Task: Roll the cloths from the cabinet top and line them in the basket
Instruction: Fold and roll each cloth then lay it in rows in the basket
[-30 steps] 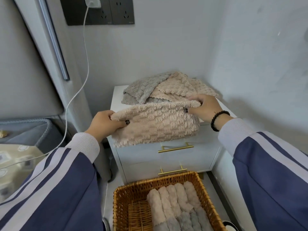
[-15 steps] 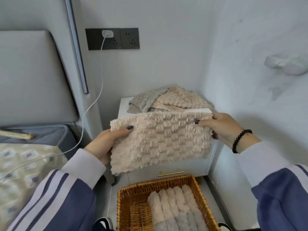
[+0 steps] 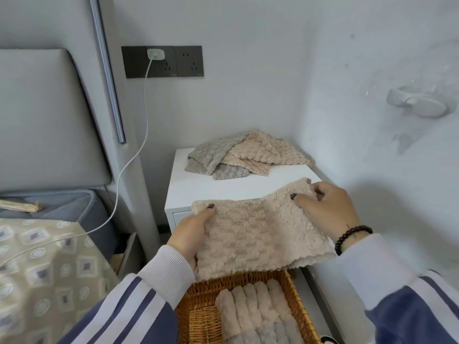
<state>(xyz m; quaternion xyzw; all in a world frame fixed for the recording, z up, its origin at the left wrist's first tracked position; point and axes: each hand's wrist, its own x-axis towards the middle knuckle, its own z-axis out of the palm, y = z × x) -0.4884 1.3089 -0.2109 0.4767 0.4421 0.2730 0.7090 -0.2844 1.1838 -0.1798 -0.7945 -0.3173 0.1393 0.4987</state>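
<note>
Beige fleece cloth held flat over the cabinet edge, ready to be rolled

On the left, the fluffy beige fleece cloth point(image 3: 255, 232) is pinched at its near-left corner by the left hand point(image 3: 191, 234), thumb on top; its far-right corner is gripped by the fingers point(image 3: 301, 197) of the right hand point(image 3: 325, 209). It is held out partly above the white cabinet's surface point(image 3: 223, 184), its near hem hanging over the woven wicker basket point(image 3: 198, 316), where rolled cloths point(image 3: 253, 311) are already lined. A loose, uneven roll could result from the sagging, unsupported hem; the heap of grey and beige cloths point(image 3: 243, 155) behind could be nudged if the roll is pushed too far back.
</note>
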